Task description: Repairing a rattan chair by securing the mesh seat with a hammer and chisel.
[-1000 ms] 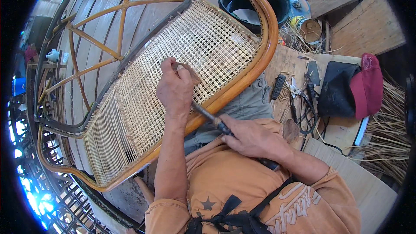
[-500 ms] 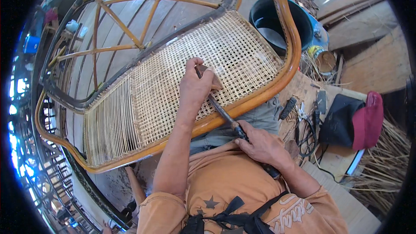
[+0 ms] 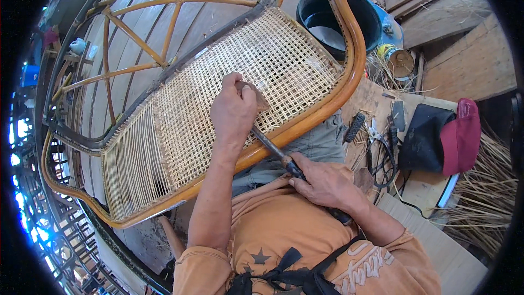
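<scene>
- At left, honey-coloured crossed cane poles (image 3: 131, 35) lie beyond the weave.
- Right of them, the pale woven cane panel (image 3: 191, 104) lies across the person's lap inside a glossy orange-brown bent frame (image 3: 308, 120); its left end shows strands mostly running one way.
- Mid-panel, the left hand (image 3: 233, 112) is curled around a flat brown piece (image 3: 258, 98) over the weave.
- To its right, a long dark rod-shaped tool (image 3: 267, 141) slants nearer; whether it joins the piece is hidden.
- The right hand (image 3: 325, 183) wraps its black handle.
- The step appears to be working the weave's surface; continuing seems to call for both grips steady and pressure light, sparing the strands.
- Farther right, pliers (image 3: 374, 133) lie on a board.
</scene>
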A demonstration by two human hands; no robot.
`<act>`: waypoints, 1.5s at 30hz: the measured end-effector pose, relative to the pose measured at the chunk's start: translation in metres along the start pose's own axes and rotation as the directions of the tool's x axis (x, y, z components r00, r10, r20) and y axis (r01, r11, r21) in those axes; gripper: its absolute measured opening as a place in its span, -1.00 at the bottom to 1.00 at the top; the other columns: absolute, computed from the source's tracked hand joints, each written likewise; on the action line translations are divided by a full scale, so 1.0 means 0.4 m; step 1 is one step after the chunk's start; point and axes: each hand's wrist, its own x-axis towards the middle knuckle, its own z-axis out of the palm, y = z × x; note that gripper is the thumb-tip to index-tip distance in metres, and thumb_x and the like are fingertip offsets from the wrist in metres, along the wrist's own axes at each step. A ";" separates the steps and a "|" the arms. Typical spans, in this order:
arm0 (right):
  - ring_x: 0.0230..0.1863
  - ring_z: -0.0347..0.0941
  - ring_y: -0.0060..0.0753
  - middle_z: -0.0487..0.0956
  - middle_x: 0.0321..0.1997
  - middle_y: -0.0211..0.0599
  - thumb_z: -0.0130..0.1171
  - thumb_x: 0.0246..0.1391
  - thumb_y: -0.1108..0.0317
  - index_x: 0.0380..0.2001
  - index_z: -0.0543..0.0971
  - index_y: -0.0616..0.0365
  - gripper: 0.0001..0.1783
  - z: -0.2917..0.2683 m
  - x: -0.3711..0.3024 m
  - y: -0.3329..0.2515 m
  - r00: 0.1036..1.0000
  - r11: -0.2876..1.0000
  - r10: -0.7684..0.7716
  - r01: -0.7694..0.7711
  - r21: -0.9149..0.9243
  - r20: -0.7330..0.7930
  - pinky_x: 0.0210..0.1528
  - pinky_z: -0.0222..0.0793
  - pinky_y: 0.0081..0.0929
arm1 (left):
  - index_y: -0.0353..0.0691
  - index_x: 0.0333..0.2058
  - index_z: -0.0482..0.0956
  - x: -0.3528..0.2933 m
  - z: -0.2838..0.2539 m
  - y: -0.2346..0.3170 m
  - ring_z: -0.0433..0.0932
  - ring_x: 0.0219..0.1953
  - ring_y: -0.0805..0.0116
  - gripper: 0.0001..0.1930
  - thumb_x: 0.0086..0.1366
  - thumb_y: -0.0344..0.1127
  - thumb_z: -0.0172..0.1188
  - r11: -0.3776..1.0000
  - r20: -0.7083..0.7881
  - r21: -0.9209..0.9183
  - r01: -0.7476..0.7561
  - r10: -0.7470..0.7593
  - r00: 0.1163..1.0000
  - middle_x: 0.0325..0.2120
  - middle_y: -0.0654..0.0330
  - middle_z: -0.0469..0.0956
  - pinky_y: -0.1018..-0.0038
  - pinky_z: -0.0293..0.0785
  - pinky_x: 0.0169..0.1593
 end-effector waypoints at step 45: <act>-0.29 0.47 0.12 0.49 -0.44 0.00 0.06 0.05 0.23 0.00 0.27 0.12 -0.55 -0.002 -0.047 0.030 0.997 0.998 -0.069 0.069 0.006 0.031 -0.23 0.34 -0.09 | -0.19 -0.12 0.44 -0.062 0.005 0.047 0.57 -0.57 0.09 -0.70 0.19 -0.25 -0.01 0.980 -0.015 0.182 -0.077 0.081 0.997 -0.63 0.06 0.55 0.24 0.47 -0.42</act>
